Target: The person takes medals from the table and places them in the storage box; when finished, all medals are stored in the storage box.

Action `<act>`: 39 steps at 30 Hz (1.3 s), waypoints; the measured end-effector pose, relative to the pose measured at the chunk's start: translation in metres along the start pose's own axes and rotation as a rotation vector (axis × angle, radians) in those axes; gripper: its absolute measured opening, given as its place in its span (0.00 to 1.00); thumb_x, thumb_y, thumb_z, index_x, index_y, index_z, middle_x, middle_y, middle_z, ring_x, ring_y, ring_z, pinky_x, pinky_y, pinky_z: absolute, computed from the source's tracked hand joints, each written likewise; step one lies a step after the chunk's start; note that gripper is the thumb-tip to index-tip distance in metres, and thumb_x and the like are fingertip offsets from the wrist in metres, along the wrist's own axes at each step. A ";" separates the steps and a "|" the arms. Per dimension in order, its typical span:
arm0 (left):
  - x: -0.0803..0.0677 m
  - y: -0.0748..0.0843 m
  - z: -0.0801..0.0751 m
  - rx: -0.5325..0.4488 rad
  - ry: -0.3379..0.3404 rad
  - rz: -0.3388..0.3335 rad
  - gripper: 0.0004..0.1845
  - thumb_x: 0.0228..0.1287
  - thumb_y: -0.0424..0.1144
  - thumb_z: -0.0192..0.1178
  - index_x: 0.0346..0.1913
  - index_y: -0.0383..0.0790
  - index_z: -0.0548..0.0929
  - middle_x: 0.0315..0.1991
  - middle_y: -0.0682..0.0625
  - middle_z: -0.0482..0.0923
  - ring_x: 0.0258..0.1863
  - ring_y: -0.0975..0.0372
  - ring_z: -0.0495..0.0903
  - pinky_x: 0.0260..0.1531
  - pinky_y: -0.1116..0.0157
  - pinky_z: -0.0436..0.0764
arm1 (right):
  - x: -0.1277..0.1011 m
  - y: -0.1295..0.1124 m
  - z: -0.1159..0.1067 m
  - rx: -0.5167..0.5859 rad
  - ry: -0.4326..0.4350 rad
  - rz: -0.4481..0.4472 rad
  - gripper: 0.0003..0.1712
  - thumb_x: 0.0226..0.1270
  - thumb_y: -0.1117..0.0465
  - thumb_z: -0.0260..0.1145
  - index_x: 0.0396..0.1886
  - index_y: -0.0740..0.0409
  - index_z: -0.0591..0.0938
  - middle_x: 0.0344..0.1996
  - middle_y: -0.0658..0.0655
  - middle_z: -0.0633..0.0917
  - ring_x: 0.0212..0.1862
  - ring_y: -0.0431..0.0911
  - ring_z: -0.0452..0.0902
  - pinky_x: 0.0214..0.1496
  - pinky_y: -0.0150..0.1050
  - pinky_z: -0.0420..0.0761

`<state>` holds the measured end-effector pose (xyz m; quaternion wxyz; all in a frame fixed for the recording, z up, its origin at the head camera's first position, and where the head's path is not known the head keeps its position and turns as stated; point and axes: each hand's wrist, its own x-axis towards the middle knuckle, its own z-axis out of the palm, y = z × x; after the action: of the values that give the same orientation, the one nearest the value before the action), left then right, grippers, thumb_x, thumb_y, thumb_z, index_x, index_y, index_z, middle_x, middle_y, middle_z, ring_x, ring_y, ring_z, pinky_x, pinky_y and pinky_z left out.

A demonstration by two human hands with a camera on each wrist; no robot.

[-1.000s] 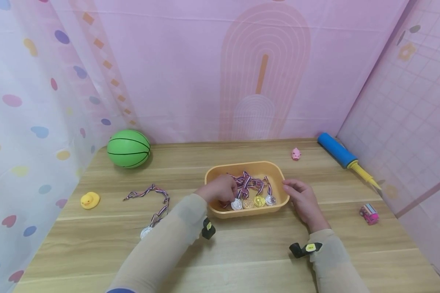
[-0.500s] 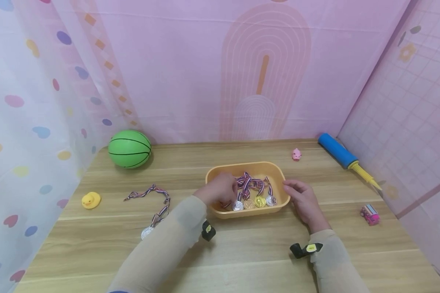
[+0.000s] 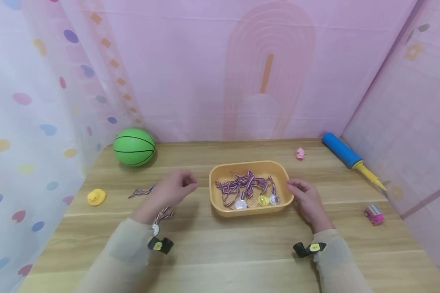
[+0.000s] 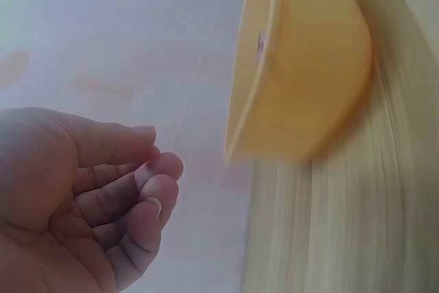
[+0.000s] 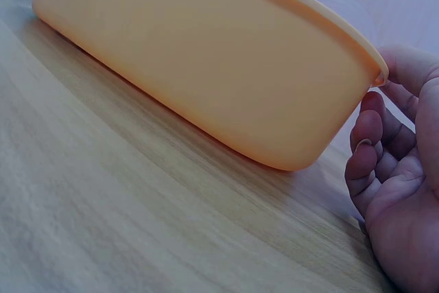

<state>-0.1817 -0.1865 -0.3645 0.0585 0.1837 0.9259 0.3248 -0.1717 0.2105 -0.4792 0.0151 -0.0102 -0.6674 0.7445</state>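
Note:
The yellow plastic basket (image 3: 220, 209) stands on the wooden table. Inside are several medals: a gold one (image 3: 263, 200), a bronze one (image 3: 252, 202), and silver ones such as the left silver medal (image 3: 240, 204), with tangled striped ribbons (image 3: 248, 183). My right hand (image 3: 311, 203) pinches the basket's right rim between thumb and fingers, as the right wrist view also shows. Left of the basket, my left hand (image 3: 168, 190) is in the air with loosely curled fingers and nothing in them. Beneath that arm lies another silver medal (image 3: 155, 230) on its striped ribbon (image 3: 141, 192), partly hidden.
A green ball (image 3: 134, 147) sits at the back left, and a yellow toy duck (image 3: 96, 197) at the left. On the right are a small pink toy pig (image 3: 300, 154), a blue and yellow hand pump (image 3: 342, 150) and a pink toy car (image 3: 374, 215).
My left hand has come out of the basket and moved left over the table, uncovering a ribbon in the basket's left part. My right hand keeps its place at the rim.

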 end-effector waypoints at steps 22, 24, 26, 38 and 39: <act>-0.100 -0.115 -0.009 -0.062 0.013 -0.259 0.12 0.54 0.41 0.71 0.38 0.39 0.82 0.30 0.51 0.80 0.31 0.60 0.76 0.29 0.66 0.78 | -0.002 -0.003 0.000 -0.016 0.006 -0.020 0.16 0.66 0.57 0.66 0.48 0.64 0.80 0.47 0.53 0.80 0.52 0.45 0.74 0.49 0.32 0.78; -0.100 -0.119 -0.005 -0.068 0.006 -0.263 0.13 0.51 0.41 0.72 0.37 0.39 0.82 0.30 0.52 0.80 0.31 0.61 0.76 0.29 0.66 0.78 | -0.003 -0.003 0.001 -0.019 0.012 -0.017 0.16 0.66 0.58 0.66 0.48 0.63 0.81 0.48 0.54 0.80 0.52 0.45 0.73 0.50 0.32 0.78; -0.101 -0.122 -0.002 -0.068 0.004 -0.273 0.15 0.49 0.42 0.73 0.37 0.40 0.83 0.30 0.53 0.79 0.31 0.61 0.76 0.30 0.67 0.77 | -0.003 -0.003 0.001 -0.020 0.015 -0.006 0.16 0.66 0.58 0.66 0.48 0.64 0.80 0.48 0.54 0.80 0.52 0.44 0.73 0.50 0.32 0.78; -0.100 -0.126 0.006 -0.054 -0.018 -0.276 0.23 0.40 0.51 0.77 0.39 0.42 0.84 0.30 0.53 0.78 0.31 0.61 0.75 0.32 0.65 0.75 | -0.003 -0.003 0.001 -0.016 0.007 -0.008 0.17 0.66 0.58 0.66 0.48 0.64 0.80 0.48 0.53 0.79 0.52 0.44 0.73 0.50 0.31 0.78; -0.100 -0.126 0.006 -0.048 -0.024 -0.264 0.23 0.41 0.51 0.77 0.39 0.42 0.84 0.30 0.54 0.78 0.31 0.61 0.74 0.32 0.65 0.75 | -0.003 -0.003 0.001 -0.020 0.006 -0.007 0.17 0.66 0.57 0.66 0.49 0.64 0.80 0.49 0.54 0.79 0.52 0.44 0.73 0.50 0.31 0.78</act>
<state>-0.1257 -0.3115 -0.4490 0.1159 0.0628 0.9332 0.3343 -0.1686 0.2100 -0.4762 0.0197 -0.0101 -0.6749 0.7376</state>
